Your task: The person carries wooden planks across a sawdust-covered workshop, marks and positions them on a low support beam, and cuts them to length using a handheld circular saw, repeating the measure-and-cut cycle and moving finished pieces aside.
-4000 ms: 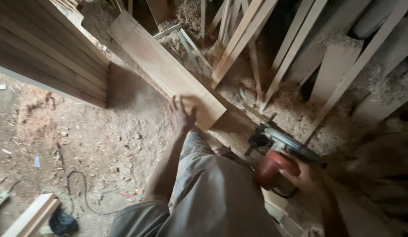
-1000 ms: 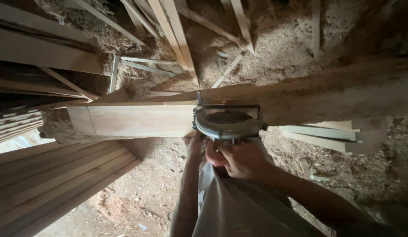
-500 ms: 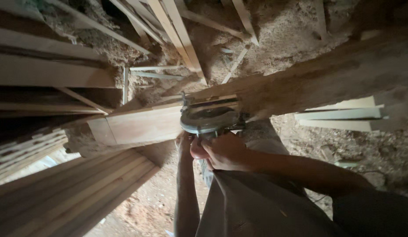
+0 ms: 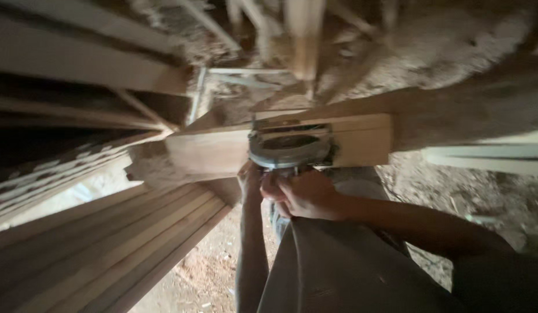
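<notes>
On the plank (image 4: 216, 152), right hand's (image 4: 306, 194) closed grip holds the circular saw (image 4: 289, 149).

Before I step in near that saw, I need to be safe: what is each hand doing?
Left hand: against the near edge of the plank; grip cannot be told.
Right hand: closed on the circular saw.
</notes>
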Available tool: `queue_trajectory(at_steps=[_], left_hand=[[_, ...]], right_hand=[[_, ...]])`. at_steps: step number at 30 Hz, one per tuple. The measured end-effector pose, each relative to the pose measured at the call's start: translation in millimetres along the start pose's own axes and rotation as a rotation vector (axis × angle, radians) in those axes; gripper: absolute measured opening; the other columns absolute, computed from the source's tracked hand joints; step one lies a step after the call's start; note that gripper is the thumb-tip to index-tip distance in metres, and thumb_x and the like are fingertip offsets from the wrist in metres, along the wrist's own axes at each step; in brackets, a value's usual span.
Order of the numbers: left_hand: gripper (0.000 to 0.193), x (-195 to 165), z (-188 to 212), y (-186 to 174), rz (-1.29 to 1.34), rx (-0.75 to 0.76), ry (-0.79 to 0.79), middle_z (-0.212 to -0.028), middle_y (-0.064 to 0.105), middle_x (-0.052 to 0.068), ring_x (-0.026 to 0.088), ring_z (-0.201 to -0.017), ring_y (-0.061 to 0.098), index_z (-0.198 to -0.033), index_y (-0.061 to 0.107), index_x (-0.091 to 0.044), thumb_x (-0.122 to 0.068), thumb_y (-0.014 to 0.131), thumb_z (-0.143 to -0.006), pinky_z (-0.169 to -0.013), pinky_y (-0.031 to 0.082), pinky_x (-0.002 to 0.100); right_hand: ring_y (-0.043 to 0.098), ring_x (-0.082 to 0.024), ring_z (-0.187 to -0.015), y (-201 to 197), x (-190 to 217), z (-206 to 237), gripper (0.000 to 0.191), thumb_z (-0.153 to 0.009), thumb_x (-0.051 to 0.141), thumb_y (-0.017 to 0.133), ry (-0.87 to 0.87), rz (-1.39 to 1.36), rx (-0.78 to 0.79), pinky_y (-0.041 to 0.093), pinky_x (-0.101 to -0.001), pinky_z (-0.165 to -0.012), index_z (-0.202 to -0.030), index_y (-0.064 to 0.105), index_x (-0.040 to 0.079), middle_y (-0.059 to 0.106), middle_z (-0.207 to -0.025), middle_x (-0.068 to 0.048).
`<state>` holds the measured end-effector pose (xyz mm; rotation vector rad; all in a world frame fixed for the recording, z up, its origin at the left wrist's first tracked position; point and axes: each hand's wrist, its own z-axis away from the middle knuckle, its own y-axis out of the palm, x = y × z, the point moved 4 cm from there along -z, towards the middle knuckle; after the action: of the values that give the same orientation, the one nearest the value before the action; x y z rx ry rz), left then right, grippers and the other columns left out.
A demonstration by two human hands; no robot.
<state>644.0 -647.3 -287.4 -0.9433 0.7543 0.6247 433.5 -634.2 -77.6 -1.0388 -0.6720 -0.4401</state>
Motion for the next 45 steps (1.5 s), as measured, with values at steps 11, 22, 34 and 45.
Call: queue_trajectory(at_steps=[11,22,34,45], left_hand=[[0.062,100,-21,-84,0.795,-0.303,-0.81,-0.101,0.073,0.011,0.017,-0.089,0.066,-0.125,0.034,-0.01,-0.03,0.077,-0.086,-0.075,0.055,0.031],[0.085,153,-45,-162,1.012,-0.454,-0.53,-0.118,0.062,0.02,0.025,-0.093,0.065,-0.148,0.022,-0.006,-0.036,0.074,-0.088,-0.086,0.058,0.042],[0.029,168,-61,-259,-0.119,-0.255,-0.216,-0.092,0.072,0.01,0.027,-0.083,0.067,-0.103,0.072,-0.009,-0.028,0.079,-0.082,-0.072,0.058,0.042],[0.032,178,-75,-307,-0.321,-0.12,-0.273,-0.1,0.066,0.011,0.027,-0.09,0.063,-0.103,0.066,-0.004,-0.027,0.08,-0.086,-0.075,0.054,0.04]], right_hand=[[0.069,-0.036,-0.053,52,79,-84,0.033,-0.079,0.024,0.072,-0.036,0.019,-0.102,0.054,-0.0523,-0.048,-0.108,0.067,0.009,0.071,-0.069,-0.015],[0.069,-0.034,-0.052,89,132,-150,0.059,-0.083,0.025,0.075,-0.055,-0.016,-0.04,0.057,-0.0474,-0.045,-0.13,0.049,0.003,0.07,-0.072,-0.016],[0.068,-0.032,-0.052,108,192,-217,0.024,-0.082,0.024,0.075,-0.176,0.015,-0.19,0.055,-0.0482,-0.046,-0.098,0.062,0.014,0.069,-0.068,-0.013],[0.069,-0.032,-0.056,155,220,-272,0.05,-0.08,0.02,0.069,-0.107,-0.038,0.055,0.056,-0.0497,-0.048,-0.126,0.06,0.002,0.07,-0.075,-0.017]])
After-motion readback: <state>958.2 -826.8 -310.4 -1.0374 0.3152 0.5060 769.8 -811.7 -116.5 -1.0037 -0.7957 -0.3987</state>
